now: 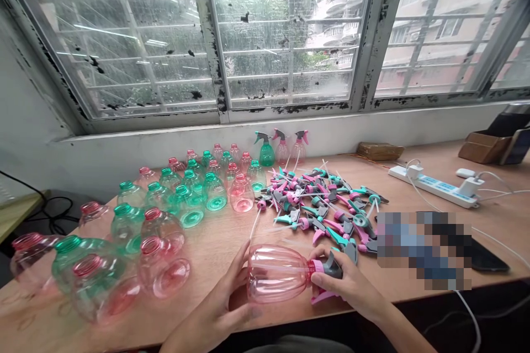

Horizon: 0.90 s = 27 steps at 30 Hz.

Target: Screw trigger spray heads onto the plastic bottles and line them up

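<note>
A clear pink spray bottle [278, 274] lies on its side between my hands, near the table's front edge. My left hand [234, 292] cups its base, with the thumb below and the fingers behind. At the neck, my right hand [345, 281] closes its thumb and fingers around the pink collar of a grey-and-pink spray head [331, 267], which sits on the bottle's mouth. Just beyond lies a heap of loose spray heads [314, 198] in pink, green and grey, some with dip tubes. Open pink and green bottles [165, 281] stand to the left.
Three bottles with spray heads [281, 149] stand by the wall under the window. A white power strip [433, 185] with plugs and cables, a brown packet [380, 150], a cardboard box [482, 146] and a dark flat device [488, 256] lie to the right.
</note>
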Tool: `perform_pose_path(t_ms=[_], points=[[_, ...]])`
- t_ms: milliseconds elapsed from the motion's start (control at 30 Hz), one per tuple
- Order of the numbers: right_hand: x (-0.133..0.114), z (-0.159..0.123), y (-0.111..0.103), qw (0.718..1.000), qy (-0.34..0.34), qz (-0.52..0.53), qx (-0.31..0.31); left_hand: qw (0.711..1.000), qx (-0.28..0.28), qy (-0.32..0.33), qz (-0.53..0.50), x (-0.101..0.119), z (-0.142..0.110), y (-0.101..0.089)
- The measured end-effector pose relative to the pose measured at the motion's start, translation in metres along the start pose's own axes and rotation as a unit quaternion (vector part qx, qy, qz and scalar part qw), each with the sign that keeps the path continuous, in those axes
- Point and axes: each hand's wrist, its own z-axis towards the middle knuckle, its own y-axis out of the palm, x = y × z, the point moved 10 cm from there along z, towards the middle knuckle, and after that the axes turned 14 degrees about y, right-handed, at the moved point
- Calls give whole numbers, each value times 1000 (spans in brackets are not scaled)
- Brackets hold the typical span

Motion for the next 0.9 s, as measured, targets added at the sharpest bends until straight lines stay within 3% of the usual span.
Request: perform_pose_path(t_ms=[333,567,733,900], points=[[0,-1,-5,999,5,-4,32,1000,21,-5,15,10,3,-2],[-3,-3,-1,1000,8,-15,20,1000,3,-11,-4,-1,2,1],[-7,-5,0,1000,-5,-9,22,999,27,-19,-35,2,1,-1],[-5,-4,1,1000,3,9,18,999,22,-15,24,13,6,0]])
